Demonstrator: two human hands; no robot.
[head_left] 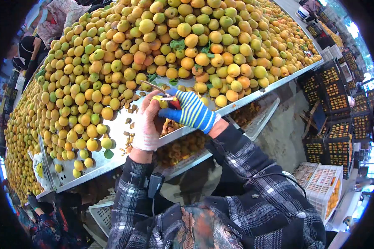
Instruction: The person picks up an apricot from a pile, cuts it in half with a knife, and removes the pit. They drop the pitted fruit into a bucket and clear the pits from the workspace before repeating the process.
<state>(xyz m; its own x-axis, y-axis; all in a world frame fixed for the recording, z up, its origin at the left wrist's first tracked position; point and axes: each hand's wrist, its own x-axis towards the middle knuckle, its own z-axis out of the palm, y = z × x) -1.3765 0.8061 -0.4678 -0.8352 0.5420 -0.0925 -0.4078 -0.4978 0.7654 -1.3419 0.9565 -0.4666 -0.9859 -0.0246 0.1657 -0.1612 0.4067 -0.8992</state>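
The right grip (191,110), in a blue-striped glove, was closed round a red-handled cutting tool (175,103), its thin blade slanting out over the tabletop (274,86). The left grip (147,128), in a pale glove, had its fingers drawn in on a small yellow fruit (157,98) just beside the tool. From where I stood I couldn't tell whether the blade's edge met the skin, as the fingers crowded round it. Both hands were together above the near edge of the tabletop, the fruit between them.

Beyond them on the tabletop rose a great heap of yellow and green fruit (146,26), with a few leaves (177,44) caught in it; small brown bits (129,120) lay on the bare metal nearer the person. Orange cut pieces (170,126) showed by the tabletop's near edge, and a white crate (270,112) sat below it.

The worry was the closeness of it all — a round, possibly juice-slick fruit could roll in the left fingers, and the blade might then skid into that pale glove, which looked like thin knit. Too hard a squeeze could bruise the flesh, and a loosened hold so near the edge could drop the fruit off the tabletop.
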